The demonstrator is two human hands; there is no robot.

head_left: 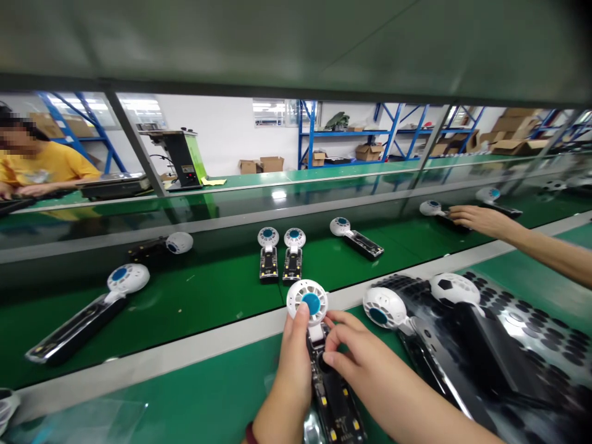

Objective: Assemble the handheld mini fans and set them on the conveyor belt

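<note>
My left hand (295,357) is closed around the neck of a handheld fan (314,295), its thumb on the white slotted head beside the blue centre. The fan's handle shows an uncovered black circuit board (335,404) with small yellow-white parts. My right hand (354,348) is pinched over the upper board, its thumb and fingertips at a small black disc (322,362). Fingers partly hide the disc. To the right lie another white fan (385,308) and a fan with a football-patterned head (456,288), on a clear sheet of black discs (541,320).
Several fans lie on the green conveyor belt (203,308), including a pair (268,262) straight ahead. A co-worker's hand (476,219) reaches onto a fan at right. Across the belt sits a person in yellow (50,163) near a green-black machine (185,157). A shelf (296,43) hangs overhead.
</note>
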